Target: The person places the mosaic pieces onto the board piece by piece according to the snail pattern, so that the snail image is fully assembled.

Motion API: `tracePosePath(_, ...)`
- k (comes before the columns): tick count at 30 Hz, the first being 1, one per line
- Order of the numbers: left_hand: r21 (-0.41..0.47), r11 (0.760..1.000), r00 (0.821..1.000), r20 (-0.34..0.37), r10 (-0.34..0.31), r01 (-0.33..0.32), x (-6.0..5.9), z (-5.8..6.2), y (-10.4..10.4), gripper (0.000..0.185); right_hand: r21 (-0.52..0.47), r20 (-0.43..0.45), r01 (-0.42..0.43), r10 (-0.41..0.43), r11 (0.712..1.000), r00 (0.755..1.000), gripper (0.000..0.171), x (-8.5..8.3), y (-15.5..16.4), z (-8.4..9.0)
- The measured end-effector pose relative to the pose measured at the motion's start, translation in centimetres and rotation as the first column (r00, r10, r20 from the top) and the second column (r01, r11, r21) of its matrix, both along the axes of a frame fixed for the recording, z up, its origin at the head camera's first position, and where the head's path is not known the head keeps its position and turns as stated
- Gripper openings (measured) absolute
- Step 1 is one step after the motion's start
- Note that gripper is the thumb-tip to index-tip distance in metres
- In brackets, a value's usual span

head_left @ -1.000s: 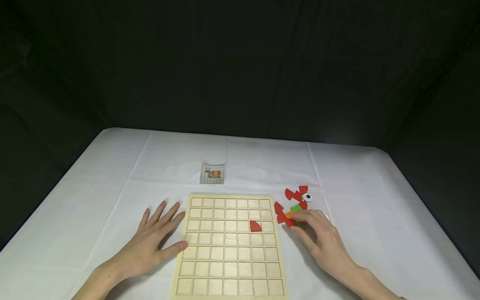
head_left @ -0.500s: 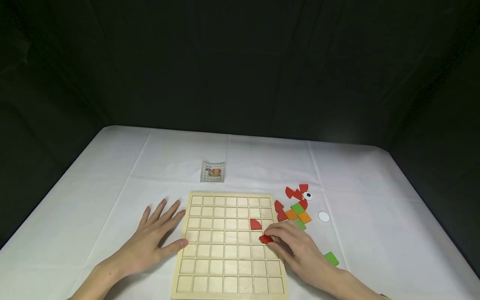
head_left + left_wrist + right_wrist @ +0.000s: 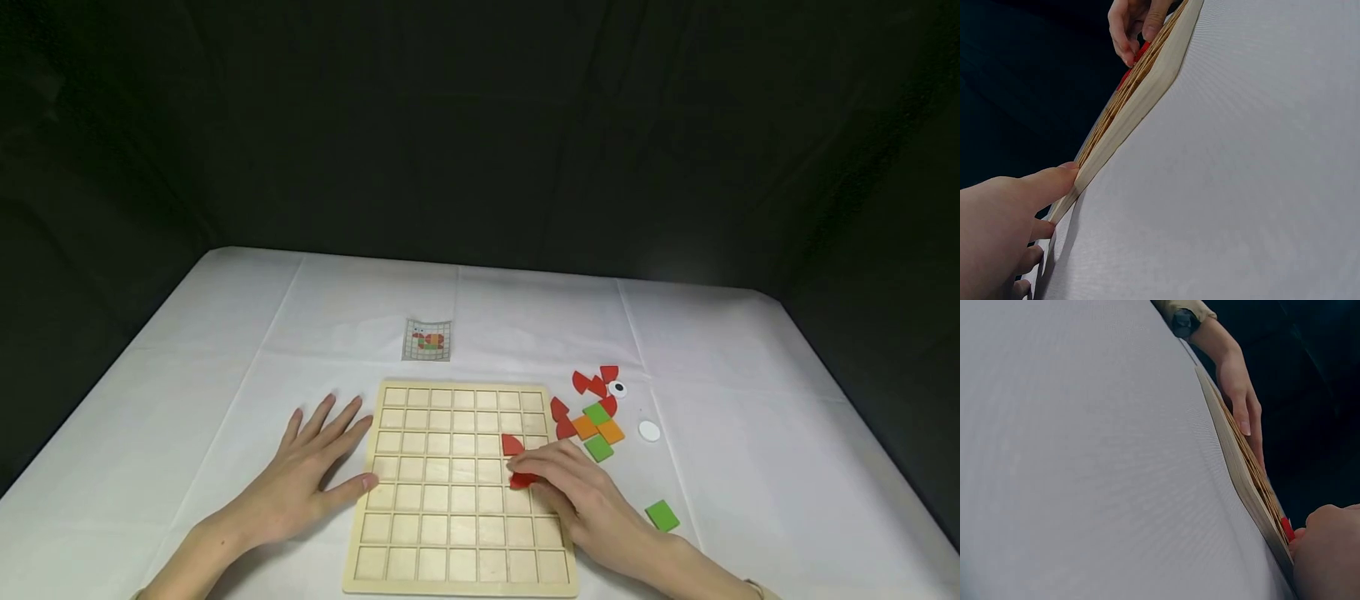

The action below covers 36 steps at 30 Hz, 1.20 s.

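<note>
A wooden grid board (image 3: 448, 527) lies on the white cloth in front of me. My left hand (image 3: 296, 483) rests flat at its left side, fingers straight and spread, with the thumb on the board's edge. Over the right part of the grid, my right hand (image 3: 583, 493) pinches a red tile (image 3: 521, 481), whose outline is partly covered by the fingers. Just behind that, a red quarter-circle tile (image 3: 512, 445) sits in a cell. The right wrist view shows a bit of red tile (image 3: 1287, 529) at the fingertips, low over the board.
Right of the board lie several red quarter-circle tiles (image 3: 565, 428), green squares (image 3: 598, 448), orange squares (image 3: 611, 431), an eye disc (image 3: 617, 389) and a white disc (image 3: 649, 431). One green square (image 3: 662, 515) lies nearer me. A small patterned picture card (image 3: 427, 341) is behind the board.
My right hand has come left from the loose tiles onto the board, bringing a red tile to the cells in front of the placed one. My left hand stays put.
</note>
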<state>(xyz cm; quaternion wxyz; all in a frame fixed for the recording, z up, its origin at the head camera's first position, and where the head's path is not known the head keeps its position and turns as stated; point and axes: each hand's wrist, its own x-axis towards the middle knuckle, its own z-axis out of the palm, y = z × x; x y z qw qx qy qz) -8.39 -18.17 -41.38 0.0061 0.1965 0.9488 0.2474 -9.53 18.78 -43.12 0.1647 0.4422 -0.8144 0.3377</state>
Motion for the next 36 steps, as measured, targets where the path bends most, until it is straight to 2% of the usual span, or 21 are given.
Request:
tracePosePath(4,-0.006,1.000,1.000,-0.008,0.001,-0.001,0.0,0.0,0.0,0.073,-0.037,0.021,0.011,-0.010,0.999,1.000,0.046,0.0,-0.1,0.1)
tracePosePath(9,-0.008,1.000,1.000,-0.014,-0.007,0.007,0.0,0.1,0.0,0.072,-0.076,0.048,0.056,-0.052,0.996,0.997,0.038,-0.1,0.0,0.1)
tracePosePath(19,-0.005,1.000,1.000,0.002,-0.003,0.003,0.0,0.1,-0.1,0.073,-0.073,0.072,0.100,-0.095,0.992,0.993,0.031,-0.2,-0.6,-0.1)
tracePosePath(27,-0.009,1.000,1.000,-0.002,-0.004,0.004,0.0,0.1,-0.1,0.073,-0.118,0.039,0.091,-0.087,0.989,0.995,0.026,-0.2,-1.4,-0.3)
tracePosePath(36,-0.006,1.000,1.000,-0.005,0.003,-0.003,0.0,0.0,0.0,0.074,-0.092,0.045,0.117,-0.113,0.989,0.993,0.025,-0.4,-2.2,-0.5)
